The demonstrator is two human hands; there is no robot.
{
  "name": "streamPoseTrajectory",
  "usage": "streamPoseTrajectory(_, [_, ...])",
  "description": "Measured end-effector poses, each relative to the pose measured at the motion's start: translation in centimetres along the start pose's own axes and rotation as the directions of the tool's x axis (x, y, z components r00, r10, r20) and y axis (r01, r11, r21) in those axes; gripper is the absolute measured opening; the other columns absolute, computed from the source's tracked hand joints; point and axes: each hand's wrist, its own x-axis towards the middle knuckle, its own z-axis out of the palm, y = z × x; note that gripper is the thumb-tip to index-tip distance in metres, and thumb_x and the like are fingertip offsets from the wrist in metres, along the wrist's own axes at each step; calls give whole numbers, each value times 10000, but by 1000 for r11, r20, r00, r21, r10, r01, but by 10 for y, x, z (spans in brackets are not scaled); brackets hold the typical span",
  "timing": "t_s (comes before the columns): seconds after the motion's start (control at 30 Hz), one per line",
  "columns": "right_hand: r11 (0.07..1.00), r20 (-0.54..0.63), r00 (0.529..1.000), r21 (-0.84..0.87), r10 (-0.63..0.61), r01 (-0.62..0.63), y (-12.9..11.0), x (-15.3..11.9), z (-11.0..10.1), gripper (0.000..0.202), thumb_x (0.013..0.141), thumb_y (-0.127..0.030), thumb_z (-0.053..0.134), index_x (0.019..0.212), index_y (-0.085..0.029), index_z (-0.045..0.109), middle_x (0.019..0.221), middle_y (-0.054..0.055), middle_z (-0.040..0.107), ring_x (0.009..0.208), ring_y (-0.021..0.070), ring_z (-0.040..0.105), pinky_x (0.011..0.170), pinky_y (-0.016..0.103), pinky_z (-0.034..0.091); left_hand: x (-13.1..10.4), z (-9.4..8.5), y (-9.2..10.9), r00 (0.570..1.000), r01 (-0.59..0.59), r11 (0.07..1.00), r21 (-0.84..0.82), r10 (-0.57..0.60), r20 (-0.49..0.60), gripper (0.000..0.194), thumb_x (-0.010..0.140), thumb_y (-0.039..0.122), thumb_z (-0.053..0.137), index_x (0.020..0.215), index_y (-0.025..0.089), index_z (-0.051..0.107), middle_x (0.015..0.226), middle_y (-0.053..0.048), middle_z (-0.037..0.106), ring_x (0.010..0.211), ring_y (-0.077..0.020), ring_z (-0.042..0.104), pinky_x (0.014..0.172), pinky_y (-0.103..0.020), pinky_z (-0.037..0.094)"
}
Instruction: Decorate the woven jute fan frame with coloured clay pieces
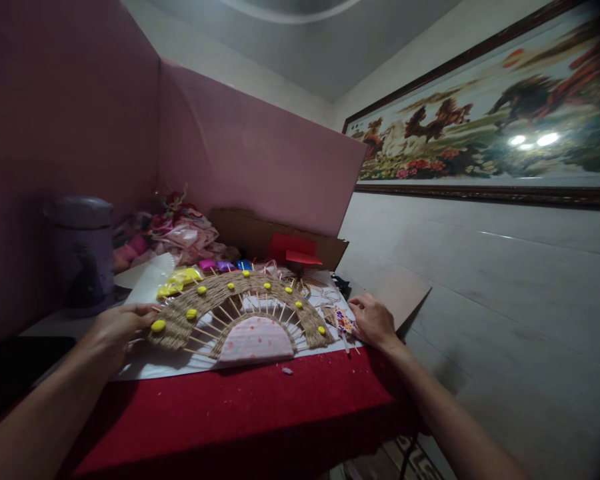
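Dark print point(83, 270) blurs on a purple, lidded cylinder point(93, 240); the brown-framed horse picture point(460, 127) runs beyond the right edge.

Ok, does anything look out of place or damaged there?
A small whitish scrap lies loose on the red cloth, in front of the semicircular woven-twine fan, apart from the white sheet under it; it looks like stray debris. I see no clear spill or damage.

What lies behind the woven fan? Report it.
Behind the woven fan, a yellow packet, magenta packet, purple packet and blue packet show. Whatever its band covers cannot be seen.
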Motion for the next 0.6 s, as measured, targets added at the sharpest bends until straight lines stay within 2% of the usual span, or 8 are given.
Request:
streamPoseTrajectory(0.1, [996, 120, 991, 50, 63, -69, 11, 4, 7, 218, 741, -189, 523, 881, -245, 681, 1012, 75, 634, 965, 245, 571, 783, 310, 409, 1, -1, -1, 1000, -3, 1000, 3, 3, -2, 191, 456, 66, 588, 633, 135, 594, 517, 16, 563, 449, -105, 502, 387, -180, 359])
streamPoseTrajectory(0.27, [987, 279, 958, 124, 65, -103, 39, 5, 23, 432, 579, -165, 615, 1007, -186, 675, 1056, 90, 651, 988, 271, 589, 836, 323, 441, 0, -2, 3, 1000, 9, 1000, -16, -9, -8, 181, 441, 52, 573, 603, 131, 591, 493, 15, 566, 446, -101, 502, 393, -174, 359])
streamPoseTrajectory(0.33, [981, 322, 946, 163, 44, -101, 44, 3, 29, 492, 564, -174, 614, 1054, -166, 658, 1077, 87, 654, 1005, 272, 588, 859, 327, 440, -1, -3, 4, 1000, 5, 1000, -13, -5, -12, 164, 448, 56, 577, 594, 128, 594, 488, 16, 564, 439, -96, 497, 387, -169, 347])
streamPoseTrajectory(0.47, [962, 394, 919, 254, -11, -97, 46, -2, 36, 471, 580, -175, 558, 1036, -147, 667, 1001, 62, 691, 928, 260, 624, 809, 318, 469, 2, -5, 2, 1000, -11, 1000, -24, 12, 10, 127, 458, 64, 589, 572, 119, 590, 475, 13, 563, 425, -94, 491, 387, -169, 340])
streamPoseTrajectory(0.6, [938, 411, 910, 333, -53, -96, 46, -6, 37, 488, 579, -174, 529, 1048, -153, 664, 997, 36, 696, 954, 257, 618, 825, 316, 467, 4, -6, 1, 1000, -10, 1000, -27, 10, 3, 137, 457, 43, 588, 574, 115, 590, 477, 10, 569, 432, -99, 505, 401, -172, 359])
